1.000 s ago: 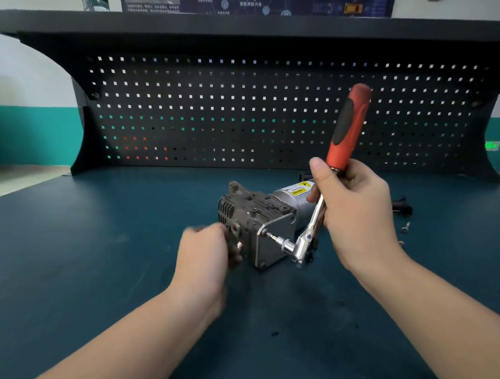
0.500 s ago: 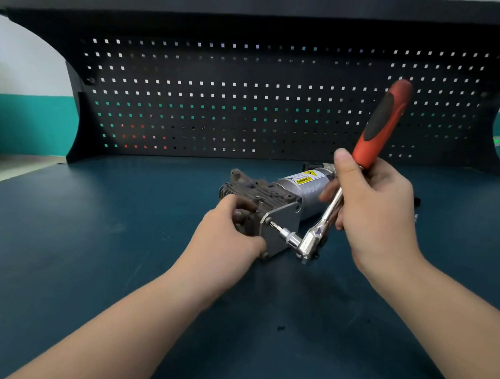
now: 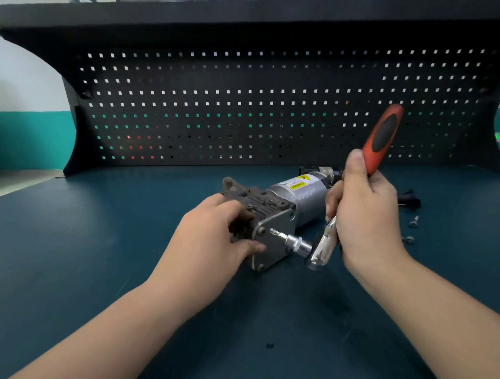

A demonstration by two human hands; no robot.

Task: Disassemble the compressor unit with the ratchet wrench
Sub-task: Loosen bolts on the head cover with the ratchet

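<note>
The compressor unit (image 3: pixel 288 207) lies on its side on the dark teal bench, its grey motor cylinder with a yellow label pointing back right and its square end plate facing me. My left hand (image 3: pixel 213 239) grips the dark finned head end of the unit, thumb on the plate's edge. My right hand (image 3: pixel 364 216) holds the ratchet wrench (image 3: pixel 382 137) by its red and black handle, which slants up to the right. The chrome head and socket with a bit (image 3: pixel 295 243) point at the upper part of the end plate.
Two loose bolts (image 3: pixel 412 223) and a small black part (image 3: pixel 410 199) lie on the bench to the right of my right hand. A black pegboard back panel (image 3: pixel 246 104) rises behind the unit. A tiny dark speck (image 3: pixel 270 345) sits on the bench near me.
My left hand moved up from beside the unit and closed on its head end. The wrench handle swung to the right, and the bit stays at the end plate.
</note>
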